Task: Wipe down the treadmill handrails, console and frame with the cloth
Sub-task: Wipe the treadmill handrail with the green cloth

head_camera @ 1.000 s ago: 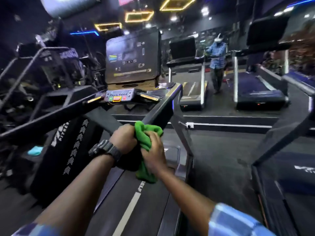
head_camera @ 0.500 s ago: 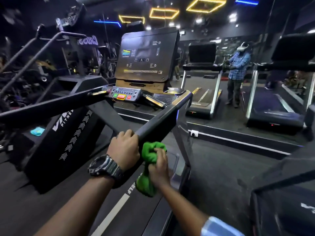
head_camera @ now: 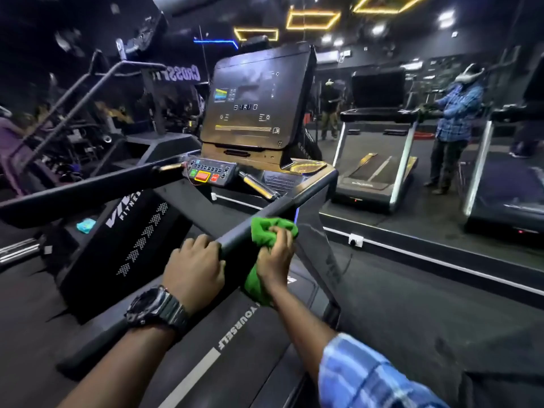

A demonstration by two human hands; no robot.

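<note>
While the right hand point(head_camera: 275, 257) presses the green cloth point(head_camera: 266, 237) against the right handrail point(head_camera: 282, 204), its fingers point(head_camera: 278, 231) curl into the fabric and grip it. Cloth bunched on top of the rail near the bend; a loose tail hangs below the rail, under the wrist. Left hand point(head_camera: 194, 267) sits just behind the cloth on the same rail, fingers wrapped over the bar and closed round it. A dark wristwatch point(head_camera: 156, 312) is on the left wrist; a blue plaid sleeve point(head_camera: 374, 375) covers the right forearm.

Rail runs diagonally up to the console point(head_camera: 254, 103), screen lit, faint graphics. Below the screen: a button panel point(head_camera: 209, 172) with green, orange and red keys. Left handrail point(head_camera: 88, 187) crosses the frame on the left, untouched. Treadmill belt point(head_camera: 235, 354) lies below the arms, white stripe and lettering visible.

Mirror wall point(head_camera: 426, 142) at right shows a person in a plaid shirt standing at a treadmill. A small light-blue object point(head_camera: 86, 225) lies on the dark machine to the left; cannot tell what it is.
</note>
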